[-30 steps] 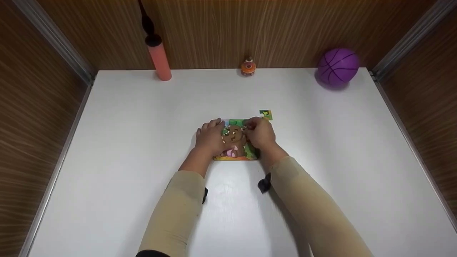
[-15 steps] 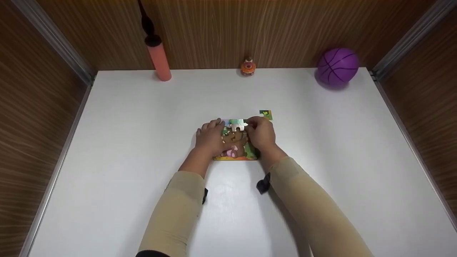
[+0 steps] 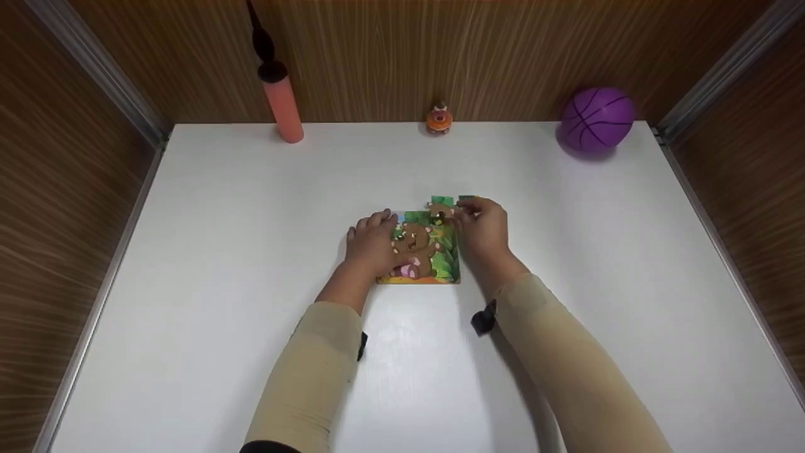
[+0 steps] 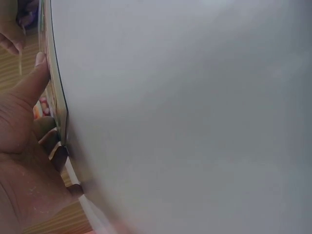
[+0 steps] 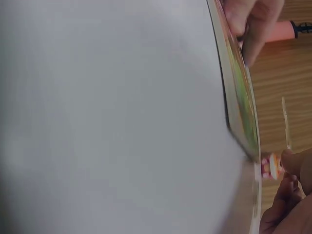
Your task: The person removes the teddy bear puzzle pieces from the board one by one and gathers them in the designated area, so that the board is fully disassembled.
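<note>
A small jigsaw puzzle board (image 3: 424, 255) with a bear picture lies flat on the white table. My left hand (image 3: 371, 242) rests on its left part, covering that side; in the left wrist view the thumb (image 4: 36, 80) lies along the board's edge. Between thumb and fingers my right hand (image 3: 484, 226) pinches a puzzle piece (image 3: 442, 206) with a bear's head on it, over the board's far right corner. The right wrist view shows that piece edge-on, raised off the board. A second puzzle piece (image 3: 467, 197) lies just beyond, mostly hidden by the right hand.
Along the table's far edge stand a coral hand pump (image 3: 285, 107) with a black top at left, a small bear figurine (image 3: 439, 119) in the middle and a purple ball (image 3: 597, 119) at right. Wood-patterned panels (image 3: 390, 56) enclose the back and sides.
Pinching the bear-head piece, my right hand tilted it up from the board, then moved away and to the right with it. The left hand has stayed in place.
</note>
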`<action>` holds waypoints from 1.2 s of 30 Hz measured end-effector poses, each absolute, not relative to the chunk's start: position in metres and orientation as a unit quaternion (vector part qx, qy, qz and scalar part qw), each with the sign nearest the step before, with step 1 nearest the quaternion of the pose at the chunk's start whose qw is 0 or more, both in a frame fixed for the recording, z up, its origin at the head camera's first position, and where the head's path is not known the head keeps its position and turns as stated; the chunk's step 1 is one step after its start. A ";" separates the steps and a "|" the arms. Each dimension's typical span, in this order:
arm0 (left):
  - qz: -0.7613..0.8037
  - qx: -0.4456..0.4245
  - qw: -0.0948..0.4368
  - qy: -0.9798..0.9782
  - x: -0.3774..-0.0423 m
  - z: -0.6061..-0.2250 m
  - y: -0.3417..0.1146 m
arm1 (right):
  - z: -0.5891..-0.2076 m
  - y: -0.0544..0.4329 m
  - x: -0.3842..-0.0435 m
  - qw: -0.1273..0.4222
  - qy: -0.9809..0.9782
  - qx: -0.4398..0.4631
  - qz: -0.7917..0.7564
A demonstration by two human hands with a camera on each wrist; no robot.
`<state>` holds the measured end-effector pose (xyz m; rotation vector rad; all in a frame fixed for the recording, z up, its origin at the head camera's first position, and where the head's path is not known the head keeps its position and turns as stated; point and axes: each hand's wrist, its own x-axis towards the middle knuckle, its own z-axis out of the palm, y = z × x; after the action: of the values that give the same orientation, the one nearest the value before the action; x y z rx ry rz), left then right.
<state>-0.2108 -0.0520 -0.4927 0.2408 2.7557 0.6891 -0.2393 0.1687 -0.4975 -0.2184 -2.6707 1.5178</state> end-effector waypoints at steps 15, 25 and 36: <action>0.238 0.085 0.146 0.957 -0.211 -0.493 -0.052 | -0.495 0.223 -0.249 0.069 -0.876 -0.110 0.465; 0.246 0.079 0.152 0.954 -0.211 -0.491 -0.051 | -0.498 0.249 -0.256 0.069 -0.868 -0.143 0.470; 0.250 0.073 0.149 0.954 -0.212 -0.492 -0.049 | -0.498 0.273 -0.260 0.051 -0.879 -0.157 0.447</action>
<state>-0.2119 -0.0492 -0.4920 0.2112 2.7429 0.7174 -0.2595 0.2734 -0.4984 -0.4788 -2.6754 1.3622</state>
